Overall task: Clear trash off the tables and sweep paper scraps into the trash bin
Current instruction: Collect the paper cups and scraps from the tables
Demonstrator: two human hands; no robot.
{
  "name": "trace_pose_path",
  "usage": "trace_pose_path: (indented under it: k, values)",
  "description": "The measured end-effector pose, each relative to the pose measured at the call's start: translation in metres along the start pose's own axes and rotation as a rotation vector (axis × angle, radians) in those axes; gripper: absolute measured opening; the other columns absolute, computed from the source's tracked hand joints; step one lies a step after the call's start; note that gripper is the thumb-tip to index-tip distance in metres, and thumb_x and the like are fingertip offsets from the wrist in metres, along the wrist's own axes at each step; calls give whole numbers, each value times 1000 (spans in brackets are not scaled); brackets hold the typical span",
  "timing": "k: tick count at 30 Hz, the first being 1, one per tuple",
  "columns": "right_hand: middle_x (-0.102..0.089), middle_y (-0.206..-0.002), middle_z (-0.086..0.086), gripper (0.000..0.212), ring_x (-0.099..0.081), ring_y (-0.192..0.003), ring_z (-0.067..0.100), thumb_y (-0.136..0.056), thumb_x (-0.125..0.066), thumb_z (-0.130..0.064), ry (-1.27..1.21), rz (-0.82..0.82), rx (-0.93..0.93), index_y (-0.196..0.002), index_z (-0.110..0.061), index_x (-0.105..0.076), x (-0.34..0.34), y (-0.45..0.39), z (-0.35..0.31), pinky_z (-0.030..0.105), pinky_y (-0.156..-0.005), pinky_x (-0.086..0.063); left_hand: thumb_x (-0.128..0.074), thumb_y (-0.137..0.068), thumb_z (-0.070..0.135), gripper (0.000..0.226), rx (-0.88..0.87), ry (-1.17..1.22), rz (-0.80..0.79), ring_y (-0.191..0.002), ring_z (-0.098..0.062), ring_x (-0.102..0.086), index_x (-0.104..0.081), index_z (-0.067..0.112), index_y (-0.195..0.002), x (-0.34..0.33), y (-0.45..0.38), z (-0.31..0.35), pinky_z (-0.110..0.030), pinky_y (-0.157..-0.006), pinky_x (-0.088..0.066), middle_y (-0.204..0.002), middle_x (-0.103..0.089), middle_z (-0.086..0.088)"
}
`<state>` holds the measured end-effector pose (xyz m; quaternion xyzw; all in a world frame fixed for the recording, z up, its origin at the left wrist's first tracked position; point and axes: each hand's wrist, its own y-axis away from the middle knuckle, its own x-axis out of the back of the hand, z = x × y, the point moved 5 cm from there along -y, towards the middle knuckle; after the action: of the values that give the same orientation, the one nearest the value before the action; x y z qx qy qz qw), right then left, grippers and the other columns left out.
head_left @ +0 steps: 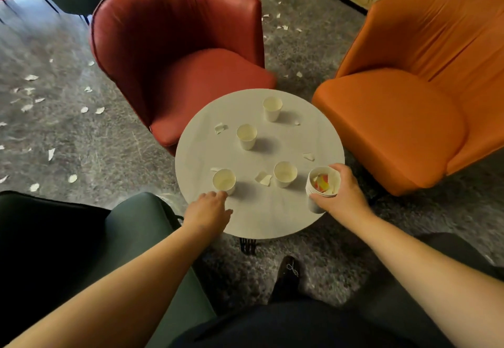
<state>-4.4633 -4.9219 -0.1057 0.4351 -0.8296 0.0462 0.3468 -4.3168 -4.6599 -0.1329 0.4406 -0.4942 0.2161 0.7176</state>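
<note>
Person at the round table (272,219), clearing cups.
Right hand (342,196) has its fingers wrapped round a stack of cups (320,188) stuffed with scraps, at the table's right edge. Left hand (208,211) has loose, slightly spread fingers, tips touching the near-left cup (224,180). Three more cups stand on the table: (285,174), (246,136), (272,108). Paper scraps (263,178) lie on the table; more litter the carpet (81,140).

No readable text, label or number anywhere — cups, table, chairs.
</note>
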Motion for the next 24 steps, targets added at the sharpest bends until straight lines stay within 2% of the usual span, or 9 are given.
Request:
trace_pose_path:
  k: [5, 7, 9, 12, 14, 20, 24]
  values:
    - [-46, -118, -2, 76, -48, -103, 15, -67, -84, -17, 11, -23, -6, -128, -19, -39, 2, -44, 12, 11, -64, -34, -58, -94, 42, 52, 0, 14, 72, -122, -26, -47, -42, 20, -138, 11, -40, 11, -40, -96, -45, -138, -50, -5]
    - [-44, -123, 2, 79, -47, -104, 16, -67, -84, -16, 17, -39, -19, -130, -20, -37, -3, -56, 17, 15, -66, -37, -65, -89, 41, 61, 4, 20, 79, -127, -28, -43, -39, 21, -141, 12, -50, 9, -41, -100, -44, -144, -45, -5]
    - [-42, -127, 5, 81, -47, -106, 18, -67, -84, -15, 13, -56, -31, -131, -19, -35, -9, -65, 21, 21, -75, -38, -70, -85, 42, 71, 26, 16, 71, -129, -29, -42, -35, 22, -144, 11, -59, 4, -42, -102, -43, -147, -41, -5]
    - [-41, -127, 6, 82, -46, -104, 16, -67, -85, -15, 22, -73, -50, -131, -18, -35, -16, -72, 28, 19, -74, -38, -74, -82, 43, 82, 59, 1, 24, -133, -30, -39, -30, 24, -148, 5, -71, -2, -43, -105, -41, -152, -34, -6]
    - [-42, -125, 5, 82, -46, -102, 15, -66, -85, -15, 33, -80, -64, -130, -19, -35, -22, -76, 34, 18, -71, -38, -75, -81, 42, 85, 52, -1, -3, -134, -31, -37, -28, 24, -149, -1, -80, -3, -44, -106, -40, -154, -32, -7]
    - [-45, -126, 7, 81, -50, -105, 20, -64, -86, -17, 26, -41, -145, -128, -21, -35, -50, -88, 53, 28, -80, -44, -75, -83, 39, 90, -32, -64, -77, -141, -33, -28, -19, 26, -152, -24, -113, -8, -45, -111, -34, -159, -20, -9]
    - [-46, -125, 5, 81, -50, -104, 18, -64, -86, -17, 22, 19, -201, -128, -20, -36, -70, -96, 49, 28, -81, -44, -73, -85, 32, 87, -132, -91, -189, -139, -33, -28, -19, 26, -152, -33, -139, -15, -44, -107, -38, -157, -19, -9]
